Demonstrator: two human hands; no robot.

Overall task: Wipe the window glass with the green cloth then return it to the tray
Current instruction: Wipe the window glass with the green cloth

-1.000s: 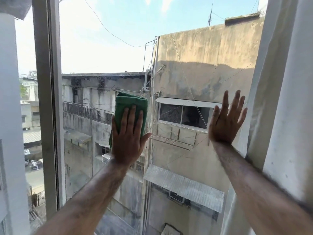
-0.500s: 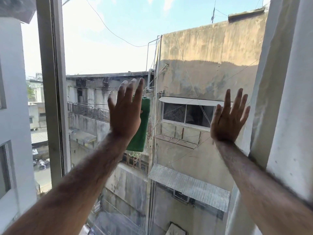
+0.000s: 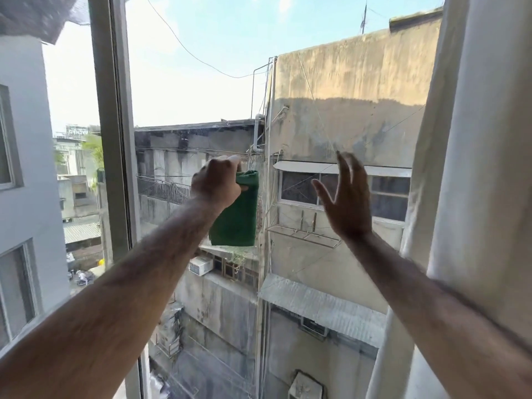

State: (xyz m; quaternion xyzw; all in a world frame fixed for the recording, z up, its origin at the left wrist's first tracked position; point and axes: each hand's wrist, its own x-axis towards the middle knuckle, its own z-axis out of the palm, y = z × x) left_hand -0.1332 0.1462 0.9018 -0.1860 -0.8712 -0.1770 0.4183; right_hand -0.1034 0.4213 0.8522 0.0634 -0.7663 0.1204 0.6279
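Left grip [image 3: 217,185]: clenched on the top edge of the cloth [image 3: 237,217], knuckles toward the camera. Right grip [image 3: 344,197]: released, fingers spread, holding nothing; blurred, so contact with the glass [image 3: 178,90] cannot be told.

Key relation: cloth hangs straight down from the left fist, long axis vertical, folded into one narrow strip. Its free lower end sits below and slightly right of the wrist. It lies between the two hands, just beside the left, well apart from the right. Left hand is the only one on it.

Judgement: cloth is bunched at the top, not spread flat, so any further wiping stroke needs the palm back over it. Tray is not in view; the return leg means pulling away from the window first.

Count: one cloth, two hands, one pane in front, one frame post [image 3: 112,125] at left, one curtain [image 3: 475,168] at right.
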